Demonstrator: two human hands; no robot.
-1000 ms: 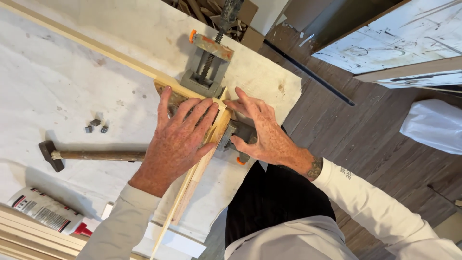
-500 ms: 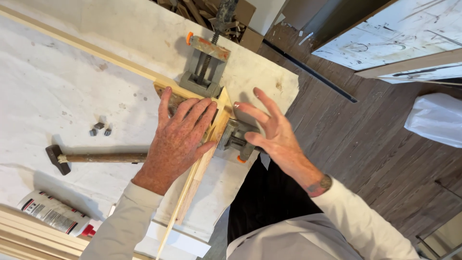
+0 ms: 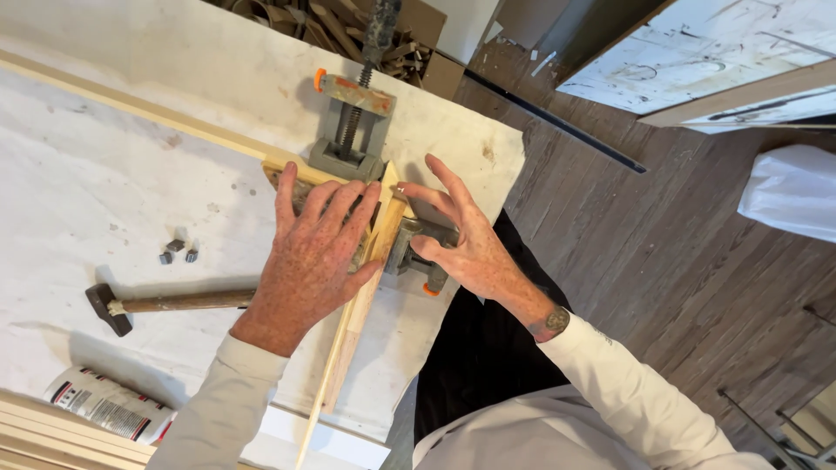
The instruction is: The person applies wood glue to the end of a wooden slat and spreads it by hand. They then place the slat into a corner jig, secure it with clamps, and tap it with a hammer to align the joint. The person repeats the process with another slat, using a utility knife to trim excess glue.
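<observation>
Left hand [image 3: 318, 252] flat, fingers spread, pressing the wooden frame corner [image 3: 383, 218] in the corner clamp [image 3: 361, 161] — right hand [image 3: 466, 244] half-open on the clamp screw handle [image 3: 427, 261], near the surface [image 3: 131, 165] edge — open surface by the hammer [image 3: 165, 303].

Grey clamp [image 3: 348, 130] with orange tips, pale wood strips [image 3: 353, 322], white stained tabletop [image 3: 104, 174], black-headed hammer [image 3: 165, 303], dark brown plank floor [image 3: 662, 287].

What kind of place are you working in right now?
Likely a home woodworking or framing bench: a corner clamp grips wooden strips, a hammer lies nearby, and lumber scraps are piled behind.
</observation>
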